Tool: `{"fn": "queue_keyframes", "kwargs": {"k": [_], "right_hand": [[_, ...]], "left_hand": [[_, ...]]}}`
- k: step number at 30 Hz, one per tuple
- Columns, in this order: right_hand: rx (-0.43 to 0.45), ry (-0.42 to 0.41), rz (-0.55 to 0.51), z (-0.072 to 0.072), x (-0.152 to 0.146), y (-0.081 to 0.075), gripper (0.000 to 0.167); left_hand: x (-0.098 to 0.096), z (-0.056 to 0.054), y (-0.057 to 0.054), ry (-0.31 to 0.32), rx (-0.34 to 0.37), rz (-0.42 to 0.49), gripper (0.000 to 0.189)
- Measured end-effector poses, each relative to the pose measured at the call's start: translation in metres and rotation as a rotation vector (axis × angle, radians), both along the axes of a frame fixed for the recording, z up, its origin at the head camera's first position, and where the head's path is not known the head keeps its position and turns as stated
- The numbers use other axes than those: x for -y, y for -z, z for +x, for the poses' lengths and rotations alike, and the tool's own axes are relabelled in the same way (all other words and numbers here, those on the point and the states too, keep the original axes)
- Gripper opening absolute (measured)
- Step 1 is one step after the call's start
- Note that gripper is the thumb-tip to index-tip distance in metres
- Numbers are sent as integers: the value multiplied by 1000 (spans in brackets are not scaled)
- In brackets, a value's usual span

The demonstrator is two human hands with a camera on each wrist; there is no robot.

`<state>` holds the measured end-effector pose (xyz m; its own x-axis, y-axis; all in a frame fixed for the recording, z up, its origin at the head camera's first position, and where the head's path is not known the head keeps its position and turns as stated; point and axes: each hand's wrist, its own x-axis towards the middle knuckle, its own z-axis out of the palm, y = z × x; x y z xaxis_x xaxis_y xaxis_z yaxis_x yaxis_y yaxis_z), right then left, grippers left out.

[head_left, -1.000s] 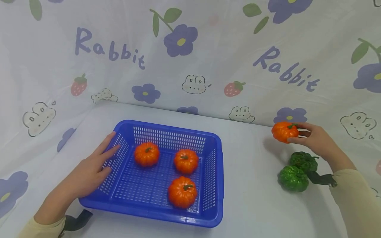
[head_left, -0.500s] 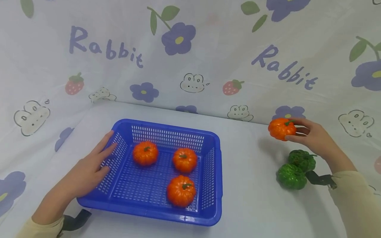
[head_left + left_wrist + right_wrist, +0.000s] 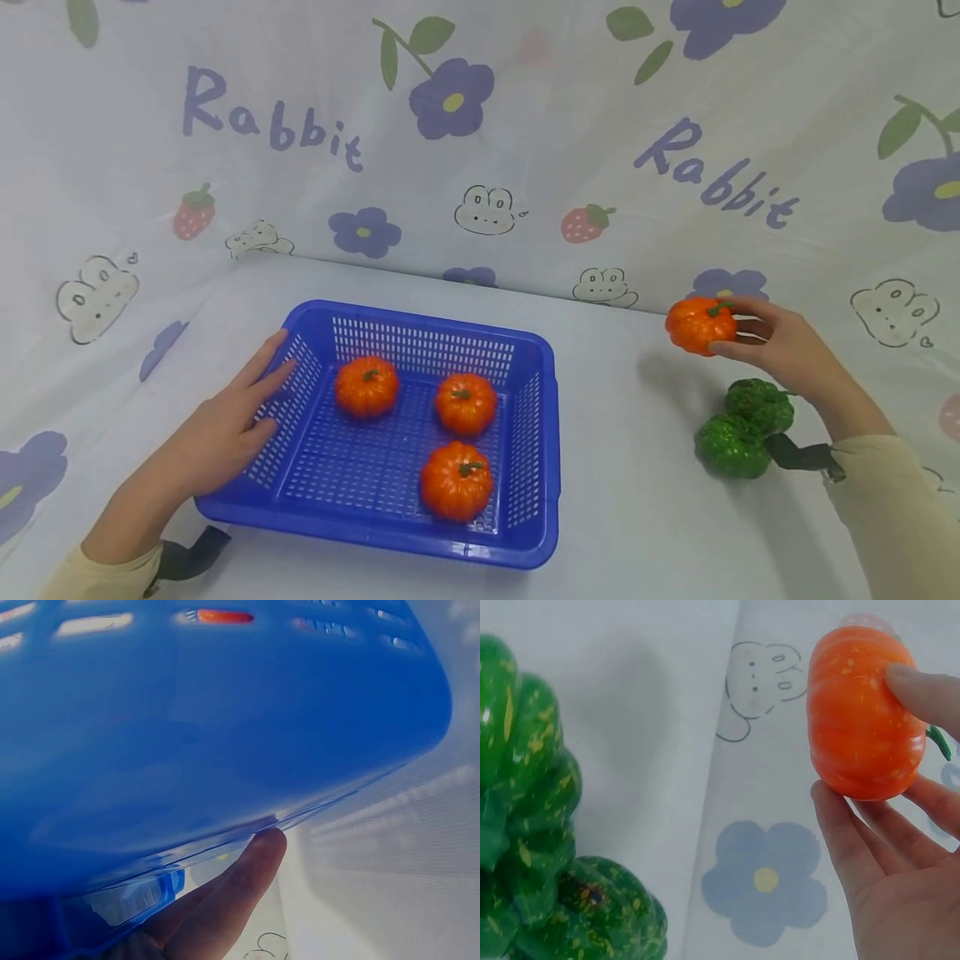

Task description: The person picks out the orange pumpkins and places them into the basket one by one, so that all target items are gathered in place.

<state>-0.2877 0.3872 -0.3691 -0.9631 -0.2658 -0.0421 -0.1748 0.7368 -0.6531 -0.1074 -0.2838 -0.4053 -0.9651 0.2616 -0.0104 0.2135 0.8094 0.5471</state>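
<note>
My left hand point(image 3: 222, 433) rests on the left rim of a blue plastic basket point(image 3: 375, 543), its visible fingers mostly straight. One fingertip meets the basket's edge point(image 3: 217, 735) in the left wrist view. Three orange toy pumpkins point(image 3: 367, 387) with green stems sit inside the basket. At the right, my right hand point(image 3: 780, 346) holds another orange toy pumpkin point(image 3: 699, 326) above the table, thumb on one side and fingers on the other. The right wrist view shows this pumpkin point(image 3: 862, 712) pinched by the fingertips, its stem towards the palm.
Two green toy pumpkins point(image 3: 733, 447) stand together on the white tabletop point(image 3: 622, 467), below the right forearm. Behind the table hangs a white cloth point(image 3: 525, 150) printed with rabbits, flowers and strawberries. Dark straps point(image 3: 806, 454) are worn at both wrists.
The right hand has carried its orange pumpkin slightly left and a little upward. The left hand stays at the basket's rim, and the basket and its pumpkins keep their places.
</note>
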Motion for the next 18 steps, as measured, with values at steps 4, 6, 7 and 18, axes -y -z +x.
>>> {"fn": "queue_keyframes", "kwargs": {"k": [4,6,7,18], "right_hand": [[-8,-8,12,2,7,-2,79],[-10,-12,17,3,10,-3,80],[-12,-13,23,3,11,-4,81],[-21,-20,18,9,20,-11,79]], "left_hand": [[0,0,-1,2,-4,0,69],[0,1,-1,2,-6,0,69],[0,1,-1,2,-7,1,69],[-2,1,-3,1,0,9,69]]}}
